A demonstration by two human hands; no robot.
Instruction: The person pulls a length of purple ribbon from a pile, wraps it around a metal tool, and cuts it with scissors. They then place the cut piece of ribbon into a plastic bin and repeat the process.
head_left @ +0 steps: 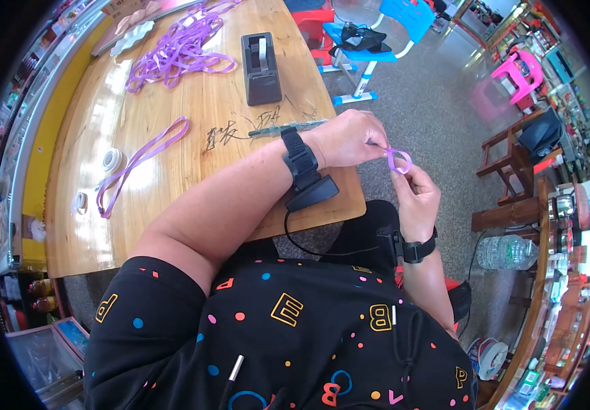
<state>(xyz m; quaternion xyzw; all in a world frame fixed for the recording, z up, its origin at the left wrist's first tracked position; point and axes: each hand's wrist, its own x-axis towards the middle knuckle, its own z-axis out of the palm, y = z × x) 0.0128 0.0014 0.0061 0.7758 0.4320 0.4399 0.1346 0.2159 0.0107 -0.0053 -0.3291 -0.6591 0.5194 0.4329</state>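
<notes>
My left hand (355,139) reaches past the table's right corner, its thumb and fingertips pinched on a thin purple ribbon (407,164). Just below and to the right, my right hand (419,199) pinches the same ribbon between thumb and forefinger. Between the two hands the ribbon bends into a small loop, held over the floor. The exact spot where the left fingertips grip it is partly hidden by the fingers. Near my left wrist, a thin greenish pen-like stick (278,130) lies on the table, partly behind that wrist.
On the wooden table (220,184) lie a purple ribbon pile (172,58), a black tape dispenser (263,90), a long ribbon loop (138,158) and a white tape roll (112,160). A blue chair (404,27) stands beyond; a pink chair (524,78) and a clear water jug (507,253) stand right.
</notes>
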